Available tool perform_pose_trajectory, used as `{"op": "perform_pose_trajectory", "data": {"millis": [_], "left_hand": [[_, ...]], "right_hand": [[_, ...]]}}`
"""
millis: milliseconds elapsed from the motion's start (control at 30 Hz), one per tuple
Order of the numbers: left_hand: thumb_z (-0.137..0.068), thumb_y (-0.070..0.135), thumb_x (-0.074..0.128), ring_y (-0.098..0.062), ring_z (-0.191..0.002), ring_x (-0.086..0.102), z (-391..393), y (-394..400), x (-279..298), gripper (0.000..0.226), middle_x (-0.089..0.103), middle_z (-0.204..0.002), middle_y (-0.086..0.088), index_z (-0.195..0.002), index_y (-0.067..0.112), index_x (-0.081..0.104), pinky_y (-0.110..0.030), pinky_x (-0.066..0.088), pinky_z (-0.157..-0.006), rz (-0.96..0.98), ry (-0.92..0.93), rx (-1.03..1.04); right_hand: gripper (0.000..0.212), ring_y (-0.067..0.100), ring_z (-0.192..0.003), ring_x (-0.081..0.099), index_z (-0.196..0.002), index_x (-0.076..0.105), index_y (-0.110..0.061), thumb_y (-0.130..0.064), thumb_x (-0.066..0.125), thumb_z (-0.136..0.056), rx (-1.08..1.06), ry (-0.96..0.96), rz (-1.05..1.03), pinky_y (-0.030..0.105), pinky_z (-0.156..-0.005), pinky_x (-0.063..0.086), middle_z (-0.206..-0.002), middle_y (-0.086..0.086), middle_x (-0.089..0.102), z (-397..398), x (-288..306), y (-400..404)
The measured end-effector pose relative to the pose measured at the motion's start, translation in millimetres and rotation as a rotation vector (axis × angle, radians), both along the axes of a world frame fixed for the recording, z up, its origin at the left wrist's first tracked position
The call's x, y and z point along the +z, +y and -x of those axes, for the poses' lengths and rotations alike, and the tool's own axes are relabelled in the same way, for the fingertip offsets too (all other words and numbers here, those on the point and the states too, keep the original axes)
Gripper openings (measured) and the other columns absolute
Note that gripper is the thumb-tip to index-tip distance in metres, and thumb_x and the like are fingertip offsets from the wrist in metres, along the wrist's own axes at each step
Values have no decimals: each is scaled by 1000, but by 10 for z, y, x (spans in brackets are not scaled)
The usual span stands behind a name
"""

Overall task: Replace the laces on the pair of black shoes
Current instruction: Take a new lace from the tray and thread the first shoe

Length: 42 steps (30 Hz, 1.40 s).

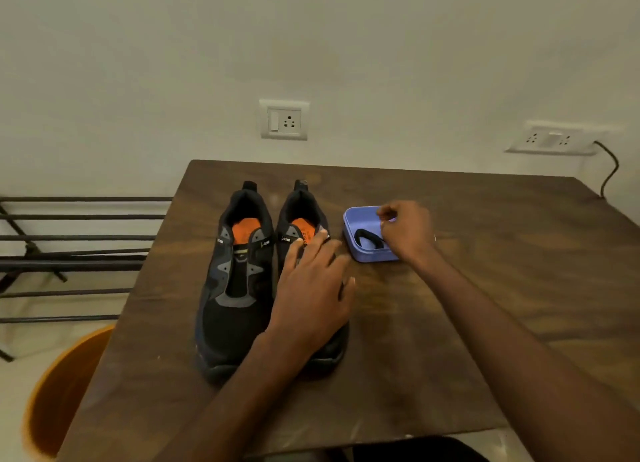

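Two black shoes with orange insoles stand side by side on the wooden table, heels away from me, with no laces in them. The left shoe [235, 281] is fully visible. My left hand [311, 288] lies flat over the right shoe [301, 219], fingers spread, covering its middle. A small purple box [356, 219] sits just right of the shoes with a coiled black lace [369, 239] inside. My right hand [407, 233] hovers over the box, fingers pinched together above the lace; whether they touch it is hidden.
The dark wooden table [450, 305] stands against a pale wall with two sockets [284, 119] and a cable [609, 170]. A black metal rack [76, 246] is on the left. An orange bucket [65, 385] stands by the table's near-left corner.
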<state>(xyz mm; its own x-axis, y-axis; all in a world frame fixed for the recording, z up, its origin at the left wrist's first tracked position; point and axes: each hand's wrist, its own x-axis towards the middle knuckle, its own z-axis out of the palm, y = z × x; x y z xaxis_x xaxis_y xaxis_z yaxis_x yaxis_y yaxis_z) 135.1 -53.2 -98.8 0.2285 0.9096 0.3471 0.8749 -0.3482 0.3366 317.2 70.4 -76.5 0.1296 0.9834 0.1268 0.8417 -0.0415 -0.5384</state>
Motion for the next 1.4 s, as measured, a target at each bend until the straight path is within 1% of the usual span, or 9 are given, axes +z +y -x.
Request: {"op": "perform_pose_trajectory", "data": {"millis": [133,267,533,667,800,1000,1100,1233,1400], "left_hand": [[-101,46,49,-15,-158,9,65,30,-68,41,40,-161,7,-136,29,61,-39,-8,-125,29,35,-19],[-101,46,52,-14,-157,13,80,55,-64,39,43,-158,7,-135,28,62,-39,-2,-128,37,-5,-31],[-102,37,57,-12,-146,37,144,78,20,39,53,-147,6,-139,25,56,-46,19,-128,-5,-176,-79],[-103,31,58,-9,-136,47,199,63,90,34,59,-137,9,-136,24,57,-48,35,-119,-70,-355,-56],[-105,26,58,-5,-126,54,254,-9,212,37,60,-134,7,-141,19,54,-38,48,-107,-94,-630,0],[-99,30,69,-3,-136,50,460,-208,425,63,52,-146,16,-153,30,38,-27,47,-107,106,-936,-41],[-102,21,64,-14,-113,68,532,-378,439,38,69,-121,4,-139,21,55,-31,57,-94,217,-990,-101],[-105,20,56,-24,-80,70,701,-517,348,18,70,-80,-8,-105,13,73,-34,57,-79,173,-984,23],[-110,23,45,-27,-89,72,827,-485,252,31,76,-92,-13,-108,8,72,-38,55,-79,177,-1246,122]], "right_hand": [[31,28,-104,69,-121,74,-12,-8,64,-91,188,-264,201,39,-90,57,-116,8,76,-5,-56,311],[28,27,-94,70,-113,75,-10,-22,74,-88,291,-457,275,44,-84,60,-106,9,76,20,-167,461],[12,27,-68,66,-86,78,-8,-14,68,-88,214,-435,132,39,-63,58,-80,10,74,41,-214,498],[17,30,-74,71,-85,77,-6,-5,61,-80,49,-219,-80,42,-65,61,-78,10,75,89,9,385],[7,17,-82,72,-89,77,-19,-14,73,-90,-11,227,-179,34,-78,59,-78,-6,70,239,512,68],[10,20,-81,75,-104,73,-8,-6,67,-97,191,988,-4,29,-72,62,-92,11,79,683,1044,-854],[11,19,-79,73,-105,72,-5,-6,64,-98,235,1299,123,27,-69,61,-90,9,78,872,984,-1103],[15,15,-73,63,-109,73,-6,-9,62,-99,111,1383,157,29,-69,53,-83,4,72,889,630,-1217],[15,10,-54,49,-89,73,-14,-7,60,-93,-123,1270,164,33,-65,41,-65,-2,62,671,313,-1167]]}}
